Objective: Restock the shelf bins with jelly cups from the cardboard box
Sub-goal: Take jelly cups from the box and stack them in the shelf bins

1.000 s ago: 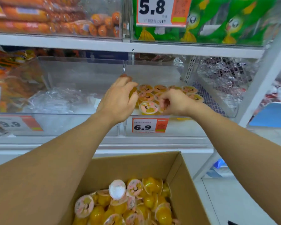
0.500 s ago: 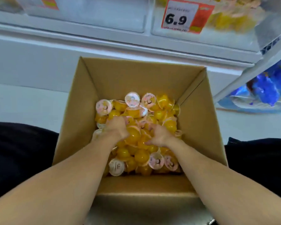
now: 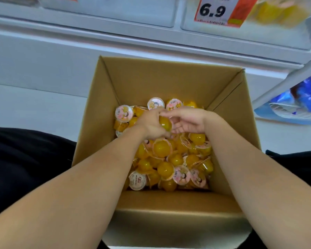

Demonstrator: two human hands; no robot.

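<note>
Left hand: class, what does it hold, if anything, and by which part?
The left hand grips a yellow jelly cup round its domed body, above the box. The right hand holds nothing visible.

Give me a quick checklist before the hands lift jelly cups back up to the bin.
1. Left hand grips a yellow jelly cup: ok.
2. Right hand holds a cup: not ok, its fingers look relaxed beside the left hand.
3. Cardboard box has cups left: ok, plenty.
4. Box flaps out of the way: ok.
5. Room left in the bin above the 6.9 price tag: cannot tell, mostly out of view.
</note>
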